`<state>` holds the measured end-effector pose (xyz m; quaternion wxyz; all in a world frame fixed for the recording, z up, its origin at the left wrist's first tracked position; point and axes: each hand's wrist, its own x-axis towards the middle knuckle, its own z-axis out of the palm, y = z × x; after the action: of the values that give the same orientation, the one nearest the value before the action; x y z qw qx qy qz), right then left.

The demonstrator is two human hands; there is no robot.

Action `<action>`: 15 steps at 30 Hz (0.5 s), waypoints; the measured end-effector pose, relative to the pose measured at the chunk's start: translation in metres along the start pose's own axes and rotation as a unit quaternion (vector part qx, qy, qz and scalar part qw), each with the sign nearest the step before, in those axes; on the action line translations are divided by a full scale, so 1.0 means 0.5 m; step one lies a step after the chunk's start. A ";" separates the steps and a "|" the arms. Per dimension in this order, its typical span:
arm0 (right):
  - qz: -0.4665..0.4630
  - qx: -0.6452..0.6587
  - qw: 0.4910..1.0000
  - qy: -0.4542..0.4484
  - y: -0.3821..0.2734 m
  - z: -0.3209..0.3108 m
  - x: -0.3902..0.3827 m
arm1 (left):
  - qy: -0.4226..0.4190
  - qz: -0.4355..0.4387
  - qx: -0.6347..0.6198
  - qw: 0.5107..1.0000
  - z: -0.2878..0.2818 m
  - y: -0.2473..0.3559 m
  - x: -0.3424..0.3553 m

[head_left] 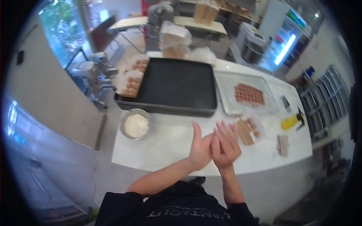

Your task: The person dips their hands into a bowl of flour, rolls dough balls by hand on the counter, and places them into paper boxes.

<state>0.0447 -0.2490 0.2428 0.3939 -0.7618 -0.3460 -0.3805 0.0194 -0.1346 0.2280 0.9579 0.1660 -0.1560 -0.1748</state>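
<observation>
My left hand (199, 147) and my right hand (225, 144) are pressed together, palm against palm, above the front of a white counter (166, 148). The fingers are stretched out; whether anything lies between the palms is hidden. Just right of my right hand lies a clear plate (260, 126) with small brown dough balls (252, 125) and a bundle of wooden sticks (245, 131). A metal bowl of white flour (136, 125) stands to the left of my left hand.
A large black baking tray (175, 86) lies behind the hands, with light trays of brown balls (130, 86) at its left. A clear tray with rows of brown balls (249, 94) is at the right. A yellow tool (291, 121) and a small brown item (282, 144) lie far right.
</observation>
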 end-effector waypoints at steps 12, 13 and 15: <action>0.082 0.051 0.971 -0.219 0.073 -0.074 -0.038 | 0.126 -0.014 -0.106 0.986 -0.048 0.000 0.034; 0.089 0.048 0.971 -0.218 0.076 -0.076 -0.040 | 0.124 -0.026 -0.105 0.986 -0.054 -0.001 0.037; 0.081 0.036 0.967 -0.239 0.080 -0.077 -0.038 | 0.123 -0.042 -0.104 0.986 -0.061 -0.004 0.038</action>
<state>0.0571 -0.3045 0.2285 0.3567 -0.8414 -0.3807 -0.1409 0.0467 -0.1358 0.2044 0.9735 0.0923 -0.0107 -0.2088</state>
